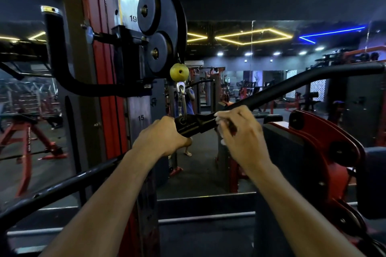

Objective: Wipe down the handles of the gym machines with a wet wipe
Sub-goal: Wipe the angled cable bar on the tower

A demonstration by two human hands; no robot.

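A long black pull-down bar (292, 83) hangs from a cable clip (181, 98) under a yellow ball stopper (179, 72). The bar runs from lower left to upper right across the view. My left hand (160, 139) grips the bar just left of its centre bracket (194, 124). My right hand (240, 133) is curled round the bar just right of the bracket, with a white wet wipe (219, 120) pressed between fingers and bar. Only small bits of the wipe show at the fingertips and under the palm.
A red and steel upright (108, 89) with numbered holes and two black pulleys (158, 33) stands close on the left. A red machine frame (325, 152) sits at the right. A mirror ahead reflects the gym, benches and a standing person.
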